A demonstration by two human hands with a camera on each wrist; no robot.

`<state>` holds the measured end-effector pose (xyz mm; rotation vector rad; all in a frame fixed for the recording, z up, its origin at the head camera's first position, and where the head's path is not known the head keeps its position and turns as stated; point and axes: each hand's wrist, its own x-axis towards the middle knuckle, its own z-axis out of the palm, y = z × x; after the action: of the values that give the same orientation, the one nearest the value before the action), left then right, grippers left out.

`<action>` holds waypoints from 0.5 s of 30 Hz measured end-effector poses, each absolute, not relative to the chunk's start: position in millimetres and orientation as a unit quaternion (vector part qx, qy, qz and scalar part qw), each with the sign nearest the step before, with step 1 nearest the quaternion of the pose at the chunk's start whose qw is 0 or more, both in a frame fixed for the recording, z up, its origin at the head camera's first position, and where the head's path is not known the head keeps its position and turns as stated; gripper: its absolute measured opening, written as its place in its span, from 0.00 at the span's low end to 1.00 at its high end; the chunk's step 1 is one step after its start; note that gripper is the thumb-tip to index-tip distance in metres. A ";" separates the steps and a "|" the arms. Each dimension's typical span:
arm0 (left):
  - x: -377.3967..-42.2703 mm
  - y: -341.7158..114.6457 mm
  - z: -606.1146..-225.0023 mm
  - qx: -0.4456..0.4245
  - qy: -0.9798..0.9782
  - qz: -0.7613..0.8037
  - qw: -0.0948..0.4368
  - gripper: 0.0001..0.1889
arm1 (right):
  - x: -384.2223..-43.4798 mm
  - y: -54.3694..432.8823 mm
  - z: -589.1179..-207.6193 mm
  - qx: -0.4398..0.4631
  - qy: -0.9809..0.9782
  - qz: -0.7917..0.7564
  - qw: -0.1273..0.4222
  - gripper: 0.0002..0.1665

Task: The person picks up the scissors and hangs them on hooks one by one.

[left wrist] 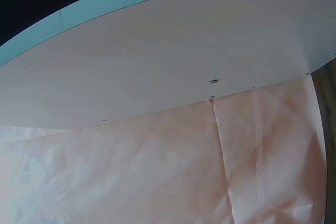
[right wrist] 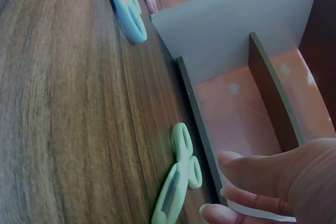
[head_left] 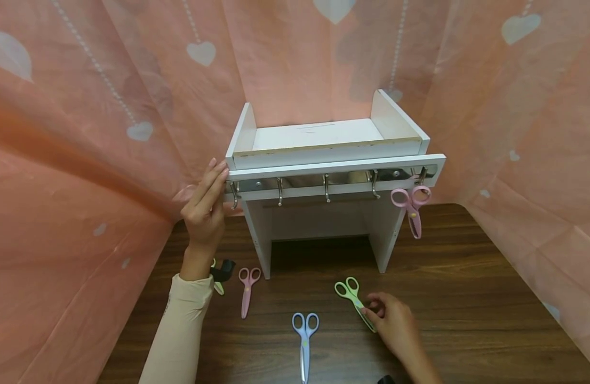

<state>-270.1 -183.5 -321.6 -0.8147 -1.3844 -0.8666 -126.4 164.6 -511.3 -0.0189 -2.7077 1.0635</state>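
My left hand [head_left: 206, 205] rests with straight fingers against the left end of a white hook rail [head_left: 295, 166] on a small white shelf unit [head_left: 271, 160]. The thumb is hidden. Pink scissors [head_left: 413, 209] hang by a finger loop from the rightmost metal hook. Beside green scissors [head_left: 356, 302] on the wooden table, my right hand [head_left: 393, 322] hovers with loosely bent fingers. The right wrist view shows a gap between the thumb and fingertips and those scissors. Only the unit's side panel [left wrist: 157, 51] appears in the left wrist view, no hand.
Blue scissors [head_left: 305, 344] lie at the front middle of the table [head_left: 448, 320]. Another pink pair [head_left: 247, 293] lies left of the unit. Farther left, a green pair [head_left: 218, 288] is partly hidden by the left wrist. A pink curtain [head_left: 530, 160] surrounds the table.
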 end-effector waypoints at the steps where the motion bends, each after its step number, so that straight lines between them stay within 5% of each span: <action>1: -270.1 -183.6 -321.6 -0.353 -0.600 -0.376 0.612 0.16 | -126.6 164.0 -511.7 -0.011 -0.926 0.361 0.109 0.17; 15: -258.5 -178.3 -314.0 -0.356 -0.591 -0.385 0.613 0.17 | -126.4 161.2 -512.1 -0.003 -0.936 0.344 0.075 0.19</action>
<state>-258.5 -178.3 -314.0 -0.8210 -1.3629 -0.8868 -126.4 161.2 -512.1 -0.0097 -2.8077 1.0316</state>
